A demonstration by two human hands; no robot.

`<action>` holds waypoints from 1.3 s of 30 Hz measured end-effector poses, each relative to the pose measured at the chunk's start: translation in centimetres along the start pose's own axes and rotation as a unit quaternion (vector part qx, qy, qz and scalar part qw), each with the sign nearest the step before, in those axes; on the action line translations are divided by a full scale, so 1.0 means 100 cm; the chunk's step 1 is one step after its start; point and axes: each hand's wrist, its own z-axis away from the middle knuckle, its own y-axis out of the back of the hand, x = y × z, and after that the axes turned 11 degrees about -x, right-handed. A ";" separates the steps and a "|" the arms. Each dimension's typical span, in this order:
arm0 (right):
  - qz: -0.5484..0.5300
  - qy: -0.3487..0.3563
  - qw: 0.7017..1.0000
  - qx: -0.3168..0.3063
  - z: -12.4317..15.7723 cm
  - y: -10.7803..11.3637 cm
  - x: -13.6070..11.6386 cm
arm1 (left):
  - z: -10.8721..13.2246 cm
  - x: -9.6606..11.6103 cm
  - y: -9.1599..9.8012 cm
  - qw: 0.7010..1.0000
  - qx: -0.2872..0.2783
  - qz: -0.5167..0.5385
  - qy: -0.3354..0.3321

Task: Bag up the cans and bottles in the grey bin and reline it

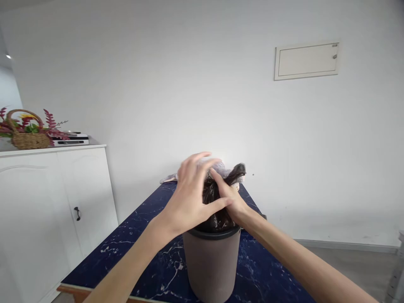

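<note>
A black plastic garbage bag (217, 221) rises out of a grey-brown trash can (212, 263) with a black rim. Its gathered neck is twisted, and a loose end sticks up to the right. My right hand (232, 198) is closed around that neck, thumb pointing up and left. Just left of the bag, my left hand (192, 189) has its fingers spread and curved, the thumb reaching across in front of the right hand. The far side of the bag's neck is hidden behind my hands.
The can stands on a dark blue marble-patterned table (126, 240). A greyish plush-looking thing (222, 168) lies at the far end, partly hidden. On the left, a white cabinet (88, 189) carries a wicker flower basket (30, 139) and a white device (72, 141). A wall panel (306, 61) is at upper right.
</note>
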 end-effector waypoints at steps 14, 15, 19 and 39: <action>0.025 -0.072 0.988 -0.134 0.012 0.037 -0.034 | 0.009 -0.031 -0.015 0.971 -0.137 0.161 0.108; 0.046 -0.061 0.983 -0.170 0.015 0.042 -0.037 | 0.009 -0.033 -0.013 0.969 -0.145 0.175 0.096; 0.142 -0.037 0.945 -0.293 0.026 0.057 -0.053 | 0.007 -0.036 -0.005 0.945 -0.186 0.257 0.075; 0.438 0.186 0.879 0.035 0.036 0.038 -0.009 | 0.012 -0.025 -0.007 0.973 -0.189 0.127 0.023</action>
